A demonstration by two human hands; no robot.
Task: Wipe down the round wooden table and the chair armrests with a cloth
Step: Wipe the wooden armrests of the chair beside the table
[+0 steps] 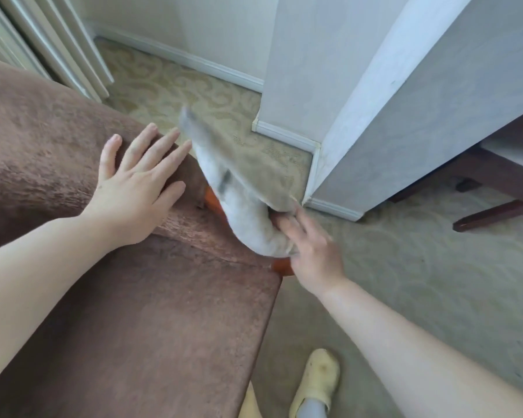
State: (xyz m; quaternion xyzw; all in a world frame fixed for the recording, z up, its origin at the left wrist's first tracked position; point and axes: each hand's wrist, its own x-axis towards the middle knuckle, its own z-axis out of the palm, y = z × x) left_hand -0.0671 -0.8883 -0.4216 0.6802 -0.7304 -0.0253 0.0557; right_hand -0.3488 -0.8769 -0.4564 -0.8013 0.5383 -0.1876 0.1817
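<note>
A brown upholstered chair (pixel 109 297) fills the left half of the view. Its orange-brown wooden armrest (pixel 281 267) runs along the right side, mostly hidden under a whitish cloth (pixel 248 218). My right hand (pixel 311 248) grips the cloth's near end against the armrest; the far end of the cloth is blurred and flares upward. Fingers spread, my left hand (pixel 136 188) lies flat on the chair's backrest, holding nothing. The round table is out of view.
A white wall corner with a baseboard (pixel 287 137) stands close behind the armrest. Dark wooden furniture legs (pixel 492 212) are at the right. Patterned beige carpet (pixel 420 267) covers the floor. My foot in a pale slipper (pixel 317 384) stands by the chair.
</note>
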